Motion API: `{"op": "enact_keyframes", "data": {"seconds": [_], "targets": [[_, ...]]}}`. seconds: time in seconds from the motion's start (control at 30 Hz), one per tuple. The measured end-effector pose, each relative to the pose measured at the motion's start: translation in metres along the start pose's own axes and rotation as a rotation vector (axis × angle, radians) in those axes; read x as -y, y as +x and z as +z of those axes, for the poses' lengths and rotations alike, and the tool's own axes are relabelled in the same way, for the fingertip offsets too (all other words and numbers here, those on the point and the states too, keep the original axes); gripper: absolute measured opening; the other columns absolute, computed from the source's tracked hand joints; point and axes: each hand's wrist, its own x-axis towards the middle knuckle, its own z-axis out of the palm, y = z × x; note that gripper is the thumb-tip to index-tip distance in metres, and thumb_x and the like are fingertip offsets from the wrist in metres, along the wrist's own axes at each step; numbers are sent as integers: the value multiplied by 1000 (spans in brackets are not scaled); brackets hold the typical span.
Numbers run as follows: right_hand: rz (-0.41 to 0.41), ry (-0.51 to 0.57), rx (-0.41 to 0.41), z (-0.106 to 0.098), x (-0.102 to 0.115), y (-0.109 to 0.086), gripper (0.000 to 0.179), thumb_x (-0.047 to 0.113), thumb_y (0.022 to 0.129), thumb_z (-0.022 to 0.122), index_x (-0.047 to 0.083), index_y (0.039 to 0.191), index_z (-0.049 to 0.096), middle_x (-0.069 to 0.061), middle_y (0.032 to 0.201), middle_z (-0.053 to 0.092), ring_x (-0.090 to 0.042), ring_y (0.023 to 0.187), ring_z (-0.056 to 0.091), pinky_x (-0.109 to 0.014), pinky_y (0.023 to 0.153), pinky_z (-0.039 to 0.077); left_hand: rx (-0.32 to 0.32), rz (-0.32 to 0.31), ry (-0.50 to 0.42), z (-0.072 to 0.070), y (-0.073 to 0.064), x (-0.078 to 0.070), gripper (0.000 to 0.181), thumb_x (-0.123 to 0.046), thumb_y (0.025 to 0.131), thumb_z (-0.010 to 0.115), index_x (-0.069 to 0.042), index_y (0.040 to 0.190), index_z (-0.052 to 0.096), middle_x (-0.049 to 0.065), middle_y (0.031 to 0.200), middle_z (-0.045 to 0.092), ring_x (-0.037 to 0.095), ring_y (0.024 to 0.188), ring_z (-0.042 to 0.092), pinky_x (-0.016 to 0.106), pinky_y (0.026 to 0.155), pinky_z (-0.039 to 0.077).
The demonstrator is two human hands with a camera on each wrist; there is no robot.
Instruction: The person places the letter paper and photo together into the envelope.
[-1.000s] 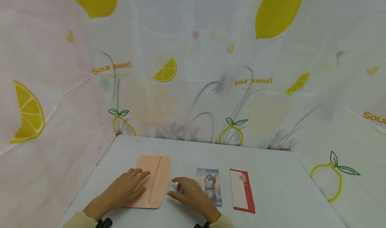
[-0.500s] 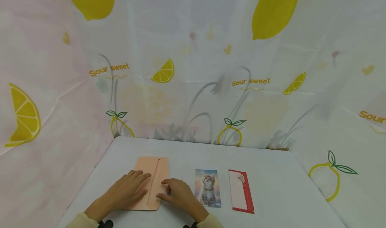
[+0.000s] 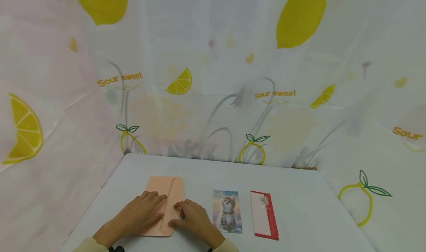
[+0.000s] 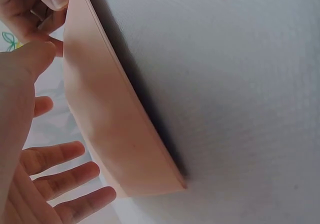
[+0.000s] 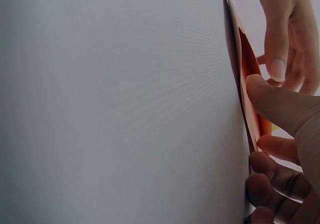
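A peach paper envelope lies on the white table with its flap side up. My left hand is spread over its left part, fingers loosely extended; the left wrist view shows these fingers beside the envelope. At the flap on the right side, my right hand has its thumb and curled index finger on the paper. Seen from the right wrist, the envelope's mouth gapes with a deeper orange inside, and the right thumb touches its edge.
A kitten picture card lies right of the right hand. Beyond it is a red-and-white card with a small flower. Lemon-printed cloth rises along the back and sides of the white table.
My right hand has moved left from beside the kitten card onto the envelope's flap, uncovering the card. The left hand has stayed over the envelope.
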Motion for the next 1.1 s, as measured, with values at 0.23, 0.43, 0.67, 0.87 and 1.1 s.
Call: {"op": "enact_keyframes", "data": {"seconds": [0.23, 0.43, 0.67, 0.87, 1.1], "targets": [[-8, 21, -3, 0, -3, 2, 51, 52, 87, 78, 15, 122, 73, 15, 75, 48, 3, 62, 40, -17, 56, 36, -43, 36, 26, 3, 2, -1, 49, -50, 99, 65, -18, 135, 61, 0, 119, 59, 19, 103, 58, 40, 73, 52], [15, 24, 20, 1, -1, 2, 55, 53, 86, 79, 15, 125, 72, 15, 72, 49, 2, 62, 41, -19, 57, 36, -8, 41, -2, 2, 1, -3, 51, -55, 100, 61, -19, 136, 62, 0, 120, 58, 22, 105, 58, 40, 72, 51], [47, 34, 41, 1, 1, 2, 61, 55, 85, 79, 15, 131, 70, 14, 71, 48, 1, 60, 40, -20, 54, 36, 9, 31, -5, 5, 1, -7, 54, -58, 97, 62, -21, 137, 62, 11, 122, 59, 28, 106, 58, 46, 71, 50], [60, 20, 64, 1, 2, 4, 62, 54, 86, 77, 17, 135, 68, 13, 70, 44, -2, 58, 38, -22, 52, 34, 36, -29, -24, 5, -1, -10, 63, -63, 95, 62, -19, 140, 62, 24, 133, 56, 41, 111, 56, 55, 75, 51], [47, 10, 78, 1, 0, 7, 61, 51, 87, 77, 17, 137, 67, 13, 71, 45, -2, 58, 39, -22, 51, 34, 87, -89, -58, 4, -2, -12, 68, -67, 94, 60, -22, 145, 58, 30, 140, 53, 57, 116, 53, 65, 80, 48]]}}
